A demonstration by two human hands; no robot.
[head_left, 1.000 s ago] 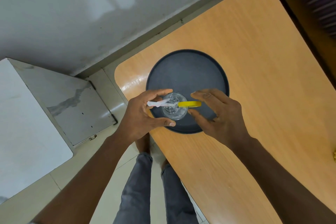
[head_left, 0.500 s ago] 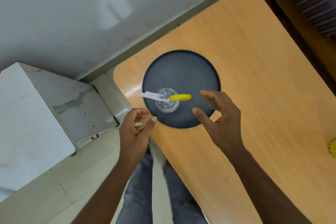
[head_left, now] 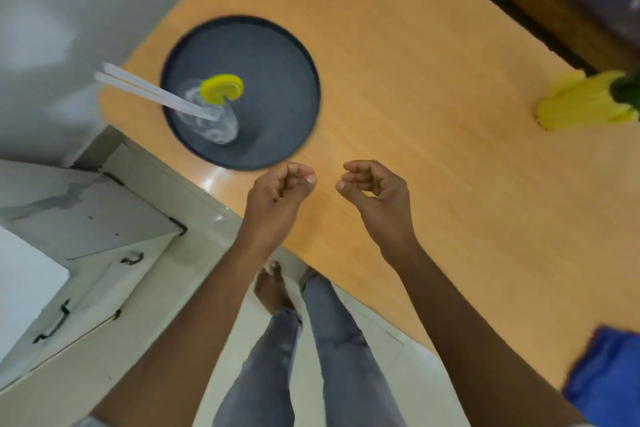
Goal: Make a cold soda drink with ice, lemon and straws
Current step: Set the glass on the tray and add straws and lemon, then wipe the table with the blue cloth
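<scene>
A clear glass [head_left: 214, 121] with ice stands on the left part of a round dark tray [head_left: 277, 73] on the wooden table. A yellow lemon slice [head_left: 222, 88] sits on its rim. Two white straws [head_left: 149, 90] lean out of it to the left. My left hand [head_left: 277, 198] and my right hand [head_left: 377, 194] hover over the table just in front of the tray, well apart from the glass. Both have loosely curled fingers and hold nothing.
The wooden table [head_left: 450, 114] runs to the right. A yellow flower-like object [head_left: 581, 100] lies at its far right, and a blue thing [head_left: 609, 378] sits at the near right edge. A white cabinet [head_left: 86, 218] stands left of the table beside my legs.
Both hands have let go of the glass and drawn back toward me, curling loosely. The view has pulled away and swung right, bringing the yellow and blue things into sight.
</scene>
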